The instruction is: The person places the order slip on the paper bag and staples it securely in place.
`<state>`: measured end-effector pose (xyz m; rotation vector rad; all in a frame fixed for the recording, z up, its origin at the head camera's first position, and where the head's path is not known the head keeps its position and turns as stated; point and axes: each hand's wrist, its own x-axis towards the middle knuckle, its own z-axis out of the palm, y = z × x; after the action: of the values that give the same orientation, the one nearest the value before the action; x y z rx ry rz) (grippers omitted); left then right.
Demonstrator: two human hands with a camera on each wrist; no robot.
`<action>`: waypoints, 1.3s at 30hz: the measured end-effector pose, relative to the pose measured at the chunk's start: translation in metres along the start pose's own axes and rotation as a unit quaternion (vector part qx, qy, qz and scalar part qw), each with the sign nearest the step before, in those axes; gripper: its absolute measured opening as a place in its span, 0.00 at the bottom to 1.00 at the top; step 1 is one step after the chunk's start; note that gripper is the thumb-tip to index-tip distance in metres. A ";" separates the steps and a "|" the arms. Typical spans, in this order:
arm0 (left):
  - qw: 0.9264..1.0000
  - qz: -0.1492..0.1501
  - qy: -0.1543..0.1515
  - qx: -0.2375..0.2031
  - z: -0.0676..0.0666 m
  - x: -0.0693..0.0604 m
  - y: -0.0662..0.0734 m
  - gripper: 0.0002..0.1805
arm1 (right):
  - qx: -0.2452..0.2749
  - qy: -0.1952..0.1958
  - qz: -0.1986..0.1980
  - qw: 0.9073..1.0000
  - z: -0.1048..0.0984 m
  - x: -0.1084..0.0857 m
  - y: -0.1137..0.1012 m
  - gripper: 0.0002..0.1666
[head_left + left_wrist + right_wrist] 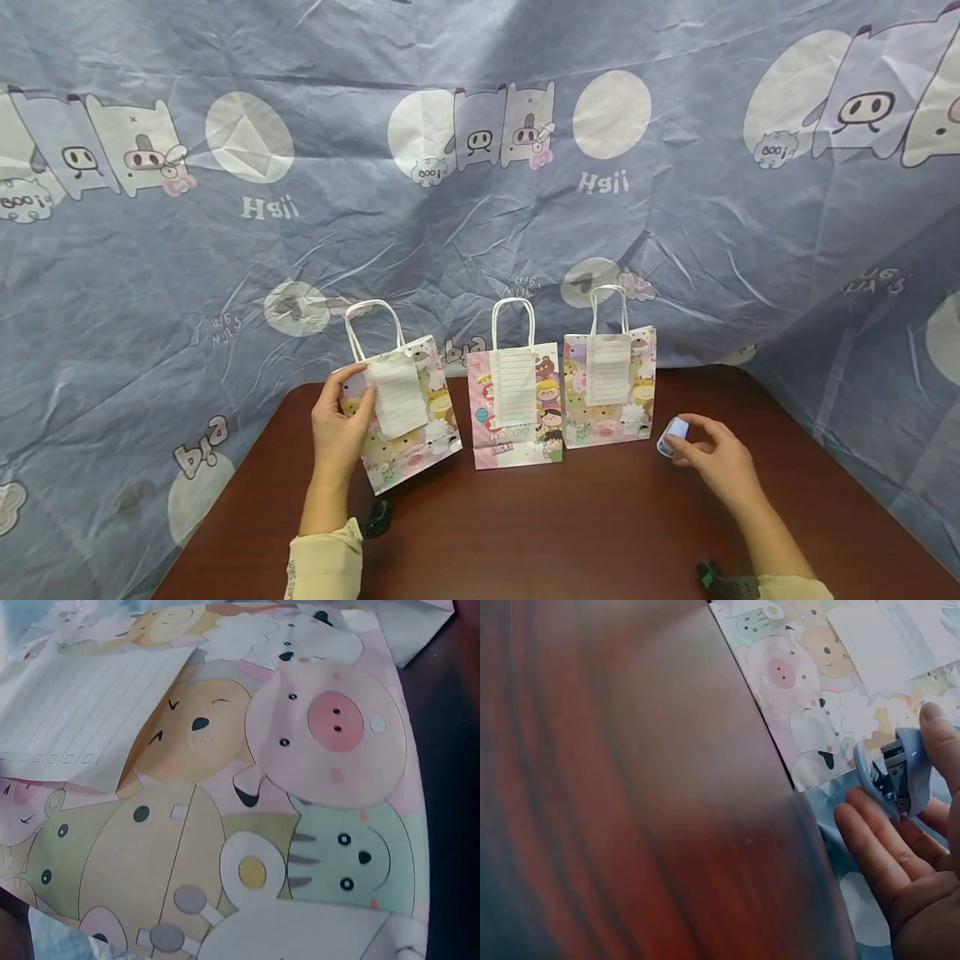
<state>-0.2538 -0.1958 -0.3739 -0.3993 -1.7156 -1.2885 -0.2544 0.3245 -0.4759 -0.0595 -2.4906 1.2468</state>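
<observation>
My left hand (pixel 341 421) pinches the upper left side of an animal-print paper gift bag (pixel 408 458), thumb in front by a lined paper slip (pixel 399 398) on its face. The bag tilts; its pig and bear print (pixel 322 735) fills the left wrist view, where the hand is hidden. On the right, my right hand (pixel 718 462) holds a small light-blue stapler (pixel 915 769) between thumb and fingers, over the table beside the right-hand bag. The stapler's metal parts show between its two blue halves in the right wrist view.
A pink cartoon gift bag (pixel 480 450) stands in the middle, and another animal-print bag (pixel 609 425) stands right of it. Both carry lined slips and white handles. The dark brown table (pixel 540 533) meets a blue printed cloth (pixel 465 225) behind.
</observation>
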 end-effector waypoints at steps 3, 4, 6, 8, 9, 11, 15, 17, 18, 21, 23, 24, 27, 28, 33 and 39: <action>1.000 -0.008 -0.003 -0.008 0.002 -0.002 0.000 0.20 | -0.008 -0.010 0.006 1.000 0.001 -0.001 0.002 0.38; 1.000 -0.012 -0.004 -0.010 0.003 -0.003 -0.001 0.20 | -0.010 -0.014 0.010 1.000 0.001 -0.002 0.003 0.39; 1.000 -0.022 -0.006 -0.016 0.005 -0.004 -0.005 0.20 | -0.010 -0.023 0.019 1.000 0.002 -0.003 0.004 0.40; 0.999 -0.030 -0.011 -0.014 0.007 -0.006 -0.007 0.20 | -0.017 -0.031 0.030 0.999 0.002 -0.004 0.005 0.40; 0.999 -0.033 -0.014 -0.013 0.009 -0.007 -0.008 0.20 | -0.022 -0.035 0.035 0.999 0.002 -0.004 0.005 0.41; 0.999 -0.035 -0.021 -0.011 0.011 -0.008 -0.010 0.20 | -0.034 -0.043 0.043 0.998 0.002 -0.005 0.007 0.41; 0.999 -0.037 -0.027 -0.003 0.015 -0.010 -0.013 0.20 | -0.056 -0.043 0.052 0.996 0.003 -0.005 0.010 0.42; 0.999 -0.044 -0.026 -0.006 0.016 -0.011 -0.014 0.20 | -0.069 -0.036 0.048 0.996 0.004 -0.005 0.012 0.41; 0.998 -0.049 -0.027 -0.009 0.016 -0.012 -0.014 0.20 | -0.075 -0.034 0.046 0.996 0.005 -0.005 0.013 0.41; 0.997 -0.067 -0.030 -0.018 0.018 -0.014 -0.015 0.20 | -0.088 -0.031 0.038 0.995 0.005 -0.004 0.015 0.40; 0.996 -0.081 -0.031 -0.017 0.019 -0.017 -0.026 0.20 | -0.094 -0.034 0.039 0.994 0.006 -0.005 0.015 0.41; 0.996 -0.085 -0.032 -0.017 0.020 -0.018 -0.031 0.20 | -0.098 -0.035 0.039 0.994 0.007 -0.005 0.016 0.41; 0.995 -0.093 -0.033 -0.015 0.020 -0.022 -0.047 0.21 | -0.113 -0.038 0.039 0.992 0.008 -0.005 0.016 0.41; 0.995 -0.092 -0.034 -0.017 0.020 -0.022 -0.052 0.21 | -0.117 -0.039 0.038 0.992 0.008 -0.005 0.017 0.41; 0.995 -0.084 -0.038 -0.031 0.021 -0.022 -0.054 0.21 | -0.122 -0.041 0.034 0.991 0.008 -0.003 0.018 0.41; 0.996 -0.076 -0.034 -0.044 0.024 -0.021 -0.056 0.22 | -0.127 -0.038 0.021 0.991 0.009 -0.003 0.022 0.40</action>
<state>-0.2934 -0.1918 -0.4243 -0.3734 -1.7773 -1.4799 -0.2573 0.3303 -0.4990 -0.1312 -2.7138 0.9554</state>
